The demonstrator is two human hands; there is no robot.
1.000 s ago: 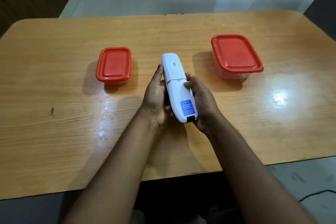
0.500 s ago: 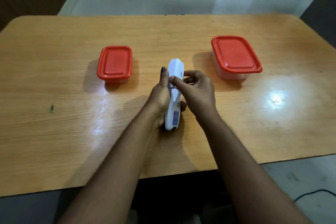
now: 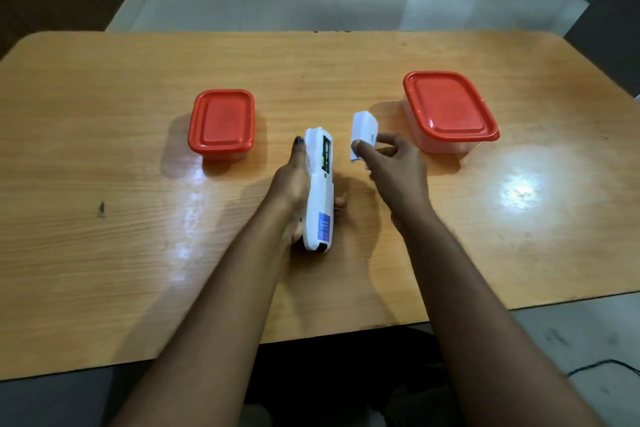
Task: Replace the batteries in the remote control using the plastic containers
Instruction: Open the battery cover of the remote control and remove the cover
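Head view. The left hand [image 3: 292, 191] wraps its fingers around a long white plastic remote control [image 3: 318, 191], held back-side up and tilted just above the light wooden table [image 3: 104, 253]; the thumb lies along the remote's left edge. The battery bay [image 3: 326, 158] near the far end stands uncovered (a dark cell shows inside). The right hand [image 3: 394, 172], just beside the remote but apart from it, pinches a small white plastic battery cover [image 3: 363, 133] between thumb and forefinger, the other fingers loosely curled. A small clear plastic container with a red rectangular lid [image 3: 221, 121] sits on the table to the left of the remote, lid on. A larger clear plastic container with a red lid [image 3: 448, 107] sits to the right, near the cover, also closed. Both forearms [image 3: 485, 305] are bare.
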